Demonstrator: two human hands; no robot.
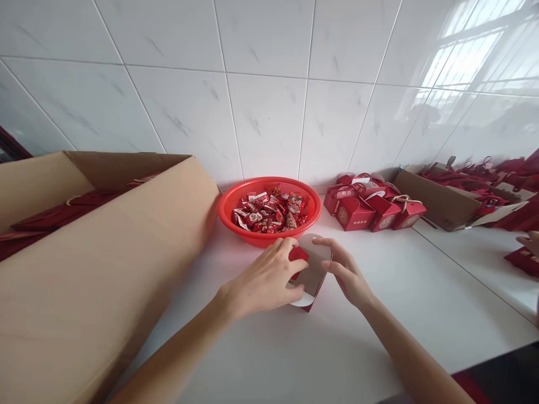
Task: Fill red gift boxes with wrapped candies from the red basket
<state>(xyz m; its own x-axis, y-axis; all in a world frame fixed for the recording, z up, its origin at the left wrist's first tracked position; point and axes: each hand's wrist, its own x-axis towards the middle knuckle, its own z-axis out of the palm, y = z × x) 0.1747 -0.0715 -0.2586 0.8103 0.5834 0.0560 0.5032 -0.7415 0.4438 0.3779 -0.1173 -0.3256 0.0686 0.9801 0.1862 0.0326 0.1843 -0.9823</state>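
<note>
A small red gift box (pixel 314 275) with a pale grey inside stands open on the counter between my hands, its rounded flaps up. My left hand (pixel 269 275) is over the box's left side, fingers curved and apart, reaching into its opening. Something red (pixel 298 259) shows beneath those fingers; whether it is a sweet or part of the box I cannot tell. My right hand (pixel 347 272) grips the box's right wall, thumb and forefinger at the edge and back flap. Just behind stands a red plastic basket (pixel 269 240) heaped with red-wrapped sweets (pixel 269 213).
A big cardboard box (pixel 138 247) with red items inside takes up the left. Several closed red gift boxes (pixel 357 216) stand back right, beside another carton (pixel 438 196) of red bags. Another person's hand (pixel 531 242) shows at the right edge. White tiles (pixel 269 123) back the counter.
</note>
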